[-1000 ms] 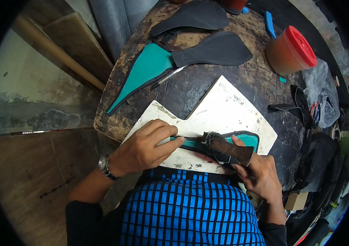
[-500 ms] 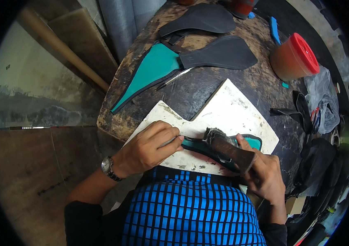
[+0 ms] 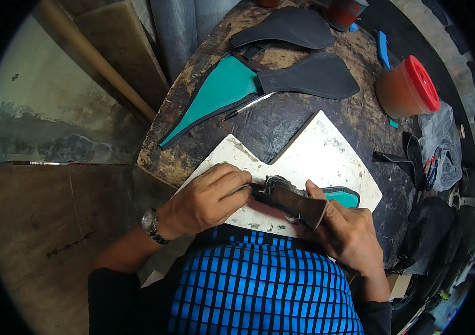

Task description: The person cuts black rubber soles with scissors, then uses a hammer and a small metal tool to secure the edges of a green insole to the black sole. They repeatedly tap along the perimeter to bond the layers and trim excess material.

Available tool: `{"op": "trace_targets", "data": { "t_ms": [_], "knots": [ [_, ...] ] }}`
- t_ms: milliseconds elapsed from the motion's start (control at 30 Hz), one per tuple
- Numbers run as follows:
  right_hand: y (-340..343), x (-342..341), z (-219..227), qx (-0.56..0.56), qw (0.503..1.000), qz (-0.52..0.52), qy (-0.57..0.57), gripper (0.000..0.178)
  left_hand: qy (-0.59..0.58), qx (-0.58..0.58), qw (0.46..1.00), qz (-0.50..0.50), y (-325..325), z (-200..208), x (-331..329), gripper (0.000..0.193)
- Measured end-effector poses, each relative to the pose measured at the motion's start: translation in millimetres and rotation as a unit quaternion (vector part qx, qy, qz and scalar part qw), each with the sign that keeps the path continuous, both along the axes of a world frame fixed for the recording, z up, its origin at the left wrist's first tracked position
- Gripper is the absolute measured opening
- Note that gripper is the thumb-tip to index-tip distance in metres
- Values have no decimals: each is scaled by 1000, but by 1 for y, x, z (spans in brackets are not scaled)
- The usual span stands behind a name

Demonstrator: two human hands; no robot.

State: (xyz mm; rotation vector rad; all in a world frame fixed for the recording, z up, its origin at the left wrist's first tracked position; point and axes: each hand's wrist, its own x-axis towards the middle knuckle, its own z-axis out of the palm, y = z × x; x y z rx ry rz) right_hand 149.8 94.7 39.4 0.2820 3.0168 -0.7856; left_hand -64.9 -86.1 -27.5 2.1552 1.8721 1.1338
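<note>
– Moved since last frame? 
– Left hand (image 3: 207, 201) slid right along the teal strip (image 3: 342, 196) and met the brown tool (image 3: 296, 202).
– Grip?
– Left fingers pinched the strip on the white board (image 3: 327, 156); right hand (image 3: 349, 234) clenched the tool.

Most of the teal piece (image 3: 342, 196) lies hidden under the right hand (image 3: 349, 234) and the brown tool (image 3: 296, 202) it grips. The left hand (image 3: 207, 202) covers that piece's other end; its fingertips' hold cannot be made out.
</note>
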Motion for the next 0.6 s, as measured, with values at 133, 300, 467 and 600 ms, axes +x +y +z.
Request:
{"op": "trace_targets", "data": {
  "t_ms": [133,300,467,600],
  "knots": [
    [0,-2,1,-20,999,4,41,72,16,-43,999,16,-4,4,-1,11],
    [-1,-8,-5,4,999,-14,52,73,-38,-59,997,44,-1,4,-2,24],
    [-3,-12,-4,1,1000,7,28,72,-41,-58,996,56,-3,4,-2,29],
    [-6,-16,-4,-10,998,12,62,73,-30,-66,995,62,-5,4,-3,26]
  ]
}}
